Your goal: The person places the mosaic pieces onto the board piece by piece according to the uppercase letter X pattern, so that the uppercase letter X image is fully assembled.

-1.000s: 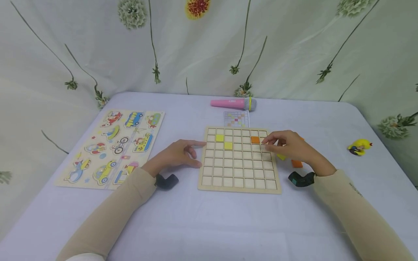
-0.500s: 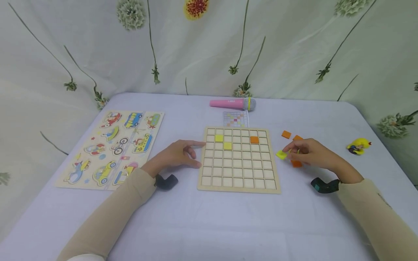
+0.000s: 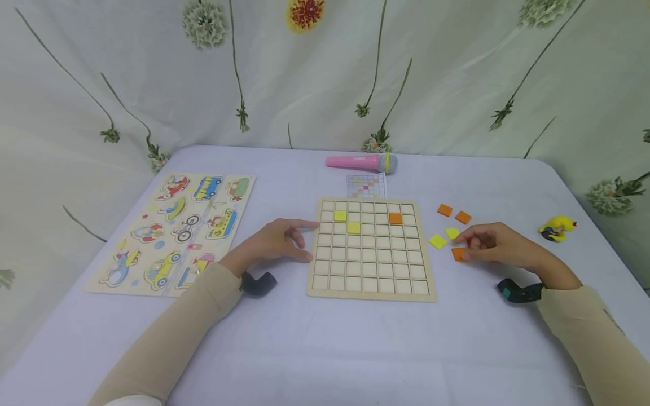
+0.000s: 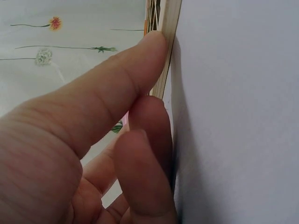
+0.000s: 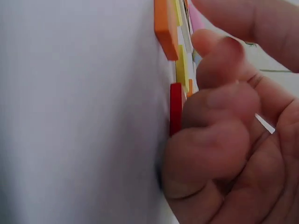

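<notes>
A wooden grid board lies mid-table in the head view, with two yellow tiles and one orange tile in its cells. My left hand touches the board's left edge with the index finger and thumb; its thumb lies against the wooden side in the left wrist view. To the right of the board, my right hand hovers low, thumb and index finger at an orange tile. Its fingers are loosely bent, gripping nothing visible. A red tile beside those fingers shows only in the right wrist view.
Two yellow tiles and two orange tiles lie loose near the right hand. A patterned card and pink microphone lie behind the board. A vehicle puzzle is at left, a yellow-topped figurine at right.
My right hand has moved from the board's upper right, over the loose tiles, to the orange tile on the table, uncovering the other tiles. The left hand stays at the board's edge.
</notes>
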Available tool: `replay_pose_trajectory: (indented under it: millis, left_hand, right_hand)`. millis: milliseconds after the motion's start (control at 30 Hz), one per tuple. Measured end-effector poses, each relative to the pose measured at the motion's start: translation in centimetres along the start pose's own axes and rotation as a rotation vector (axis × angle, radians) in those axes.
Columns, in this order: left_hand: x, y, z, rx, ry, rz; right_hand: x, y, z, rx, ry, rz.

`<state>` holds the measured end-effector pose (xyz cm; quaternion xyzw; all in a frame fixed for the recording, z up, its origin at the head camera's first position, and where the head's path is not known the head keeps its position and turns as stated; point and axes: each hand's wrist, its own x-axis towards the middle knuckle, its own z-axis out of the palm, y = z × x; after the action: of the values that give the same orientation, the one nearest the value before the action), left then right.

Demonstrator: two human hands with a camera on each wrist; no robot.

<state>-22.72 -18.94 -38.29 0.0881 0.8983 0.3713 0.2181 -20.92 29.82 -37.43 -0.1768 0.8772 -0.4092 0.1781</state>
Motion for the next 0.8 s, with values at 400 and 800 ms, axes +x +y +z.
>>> replay_pose_trajectory:
  millis: [400, 800]
  left_hand:
    - [-0.18, -0.01, -0.03, 0.004, -0.006, 0.005]
    - [-0.02, 0.04, 0.01, -0.012, -0.007, -0.004]
  right_hand:
    - [-0.24, 0.53, -0.04, -0.025, 0.005, 0.025]
    - [-0.34, 0.30, 0.08, -0.064, 0.015, 0.041]
